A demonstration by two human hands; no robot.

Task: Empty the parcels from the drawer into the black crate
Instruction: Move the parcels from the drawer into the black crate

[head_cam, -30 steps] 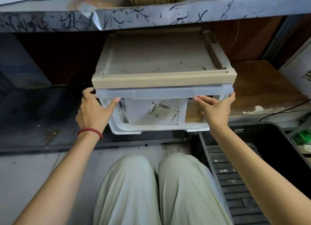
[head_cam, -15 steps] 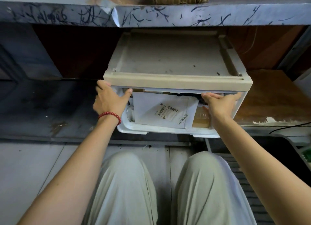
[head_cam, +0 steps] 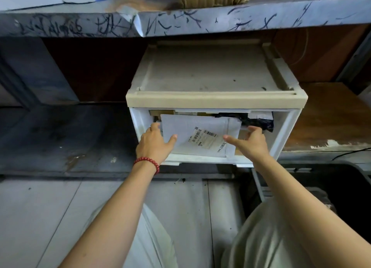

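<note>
A white drawer unit (head_cam: pixel 289 127) with a beige top stands on a low ledge under a shelf. In its opening a white parcel (head_cam: pixel 192 127) with a barcode label stands upright at the front. A black parcel (head_cam: pixel 259 120) and brown cardboard lie behind it. My left hand (head_cam: pixel 154 145), with a red bead bracelet, holds the white parcel's left edge, thumb on its face. My right hand (head_cam: pixel 251 143) holds its right edge, thumb stretched across the front. The black crate (head_cam: pixel 353 189) sits on the floor at the lower right, partly hidden by my right arm.
A scribbled grey shelf edge (head_cam: pixel 180 22) overhangs the unit closely, with a tan bundle on top. A wooden board (head_cam: pixel 331 117) lies right of the unit and a dark ledge (head_cam: pixel 70 137) to its left. My knees fill the foreground over the grey floor.
Both hands have left the drawer front's outer edges and moved inward onto the white parcel. The clear drawer front no longer shows and more parcels are visible behind.
</note>
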